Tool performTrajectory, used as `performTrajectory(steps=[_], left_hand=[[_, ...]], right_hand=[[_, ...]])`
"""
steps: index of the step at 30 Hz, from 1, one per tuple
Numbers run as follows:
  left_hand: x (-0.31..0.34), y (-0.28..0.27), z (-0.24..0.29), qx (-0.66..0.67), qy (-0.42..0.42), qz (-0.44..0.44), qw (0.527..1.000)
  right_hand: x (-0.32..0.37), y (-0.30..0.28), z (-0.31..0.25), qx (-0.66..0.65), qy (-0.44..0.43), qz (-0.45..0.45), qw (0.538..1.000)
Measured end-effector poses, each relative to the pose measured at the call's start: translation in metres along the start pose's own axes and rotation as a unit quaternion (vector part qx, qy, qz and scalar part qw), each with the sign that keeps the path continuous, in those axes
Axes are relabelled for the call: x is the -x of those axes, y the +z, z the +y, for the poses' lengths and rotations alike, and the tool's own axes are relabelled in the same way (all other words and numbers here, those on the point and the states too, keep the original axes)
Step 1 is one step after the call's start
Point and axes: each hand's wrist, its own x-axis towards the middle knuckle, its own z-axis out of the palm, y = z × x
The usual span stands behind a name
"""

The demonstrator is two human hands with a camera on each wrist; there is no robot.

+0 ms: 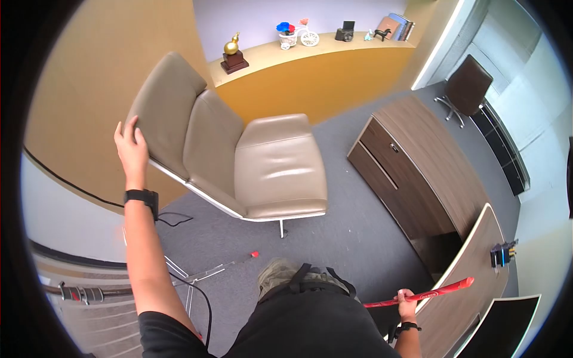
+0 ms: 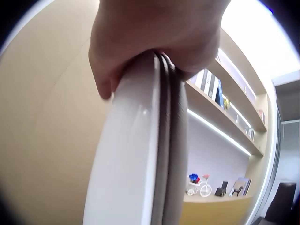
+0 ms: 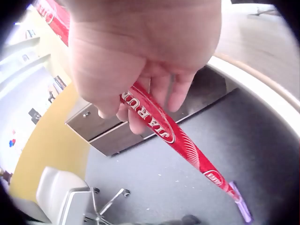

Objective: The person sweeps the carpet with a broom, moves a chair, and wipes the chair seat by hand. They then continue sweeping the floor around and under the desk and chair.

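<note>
Left hand (image 1: 132, 152) grips tan chair back (image 1: 164, 107) | right hand (image 1: 407, 305) curled round red pole (image 1: 444, 290), ends protruding

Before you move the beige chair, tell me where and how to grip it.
Probably the upper outer edge of the backrest, coming from the person's left, palm over the edge, as the left hand does. In the left wrist view that edge looks narrow enough for thumb and fingers to straddle. The right hand holds the red pole.

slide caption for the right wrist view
Right hand's grip around a red pole with a purple end, brown cabinet and gray floor beyond.
</note>
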Motion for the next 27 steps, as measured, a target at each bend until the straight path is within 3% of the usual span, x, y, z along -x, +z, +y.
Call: performTrajectory(steps=[1, 3, 5, 7, 9, 13, 16, 20, 23, 25, 27], left_hand=[[0.014, -0.004, 0.024, -0.009, -0.001, 0.003, 1.0], [0.042, -0.013, 0.062, -0.205, 0.132, 0.037, 0.969], [0.074, 0.003, 0.08, -0.12, 0.161, -0.041, 0.979], [0.11, 0.04, 0.083, 0.027, 0.159, -0.179, 0.971], [0.143, 0.081, 0.087, 0.049, 0.125, -0.328, 0.935], [0.179, 0.17, 0.09, 0.047, -0.044, -0.537, 0.841], [0.2, 0.256, 0.073, 0.006, -0.104, -0.595, 0.797], [0.232, 0.382, 0.045, -0.047, -0.2, -0.598, 0.775], [0.257, 0.463, 0.007, -0.08, -0.25, -0.559, 0.787], [0.277, 0.509, -0.025, -0.11, -0.237, -0.492, 0.83], [0.292, 0.54, -0.049, -0.116, -0.241, -0.475, 0.839]], right_hand=[[-0.016, -0.001, -0.011, -0.017, -0.035, -0.016, 0.999], [-0.037, 0.002, -0.057, -0.048, -0.047, -0.018, 0.998], [-0.056, 0.007, -0.103, -0.064, -0.08, -0.019, 0.995], [-0.078, 0.01, -0.147, -0.078, -0.11, -0.02, 0.991], [-0.101, 0.016, -0.186, -0.1, -0.147, -0.029, 0.984], [-0.143, 0.037, -0.254, -0.108, -0.218, -0.053, 0.969], [-0.192, 0.066, -0.284, -0.104, -0.252, -0.081, 0.959], [-0.279, 0.117, -0.299, -0.07, -0.251, -0.119, 0.958], [-0.354, 0.161, -0.299, -0.057, -0.221, -0.144, 0.963], [-0.395, 0.19, -0.295, -0.04, -0.191, -0.122, 0.973], [-0.426, 0.2, -0.29, -0.072, -0.199, -0.115, 0.97]])
